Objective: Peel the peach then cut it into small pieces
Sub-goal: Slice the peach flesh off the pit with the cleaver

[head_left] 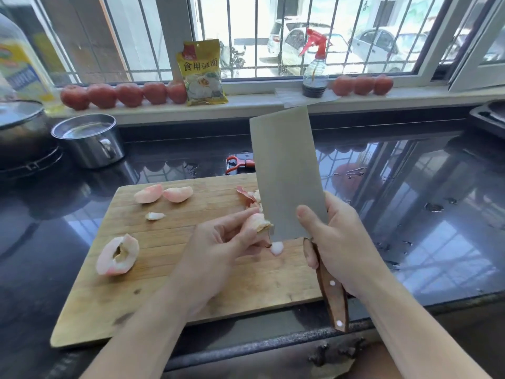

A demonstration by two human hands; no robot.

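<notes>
My left hand (218, 242) pinches a peeled peach piece (257, 222) above the wooden cutting board (169, 291). My right hand (336, 242) grips the cleaver (284, 173) by its wooden handle, blade upright, its lower edge against that piece. A small cut chunk (276, 248) lies just below the blade. A peeled peach half with an empty pit hollow (118, 255) lies at the board's left. Two peeled wedges (163, 194) and a small bit (154, 216) sit toward the far edge. Red peelings (247, 196) are piled behind the blade.
A red peeler (237, 164) lies on the black counter behind the board. A steel pot of water (88, 139) and a lidded pan (21, 129) stand at the far left. Tomatoes (123, 94), a yellow bag (203, 73) and a spray bottle (315, 67) line the windowsill.
</notes>
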